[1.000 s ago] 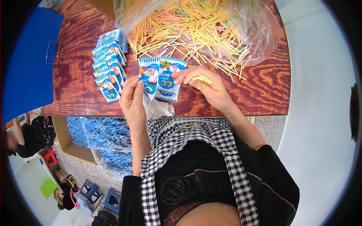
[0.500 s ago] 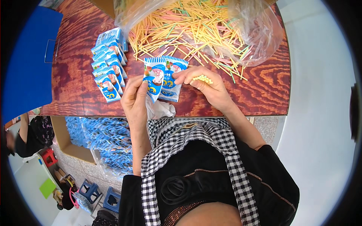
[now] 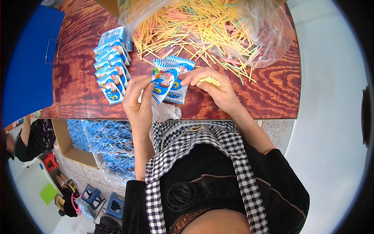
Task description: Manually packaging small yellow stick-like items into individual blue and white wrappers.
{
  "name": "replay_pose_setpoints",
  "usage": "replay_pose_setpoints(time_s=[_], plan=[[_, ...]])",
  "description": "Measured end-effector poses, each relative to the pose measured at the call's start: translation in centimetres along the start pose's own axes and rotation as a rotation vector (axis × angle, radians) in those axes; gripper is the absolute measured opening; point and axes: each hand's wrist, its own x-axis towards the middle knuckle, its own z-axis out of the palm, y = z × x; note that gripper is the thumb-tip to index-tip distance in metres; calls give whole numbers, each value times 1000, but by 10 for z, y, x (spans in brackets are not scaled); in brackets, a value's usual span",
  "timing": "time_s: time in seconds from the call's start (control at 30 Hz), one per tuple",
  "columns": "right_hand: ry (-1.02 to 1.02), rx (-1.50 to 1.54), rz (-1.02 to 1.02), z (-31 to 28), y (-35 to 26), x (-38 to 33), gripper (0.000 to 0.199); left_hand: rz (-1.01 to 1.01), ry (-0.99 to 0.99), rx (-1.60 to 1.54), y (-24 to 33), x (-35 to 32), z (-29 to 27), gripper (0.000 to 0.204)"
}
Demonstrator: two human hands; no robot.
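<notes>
Fingers of our left hand, head view, pinch a blue-and-white packet by its left edge; it overlaps a second packet over the wood-grain table. Our right hand curls round a bundle of pale yellow sticks, fingertips at the packets' right side; pinching there or not, we cannot tell. Loose sticks heap beyond; a packet row lies left.

The left hand pinched a packet over the counter; the right hand held a stick bundle. More packets lay left, loose sticks far.
</notes>
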Motion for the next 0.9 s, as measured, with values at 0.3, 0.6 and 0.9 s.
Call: replay_pose_setpoints(time_s=[0.3, 0.6, 0.9], plan=[[-6, -6, -3, -2, -1, -1, 12, -21, -16, -74, 5, 1, 0, 13], [30, 23, -12, -2, -2, 0, 10, -57, -35, -114, -1, -1, 2, 11], [324, 365, 284, -25, -17, 16, 20, -190, -177, -412, 4, 4, 15, 11]])
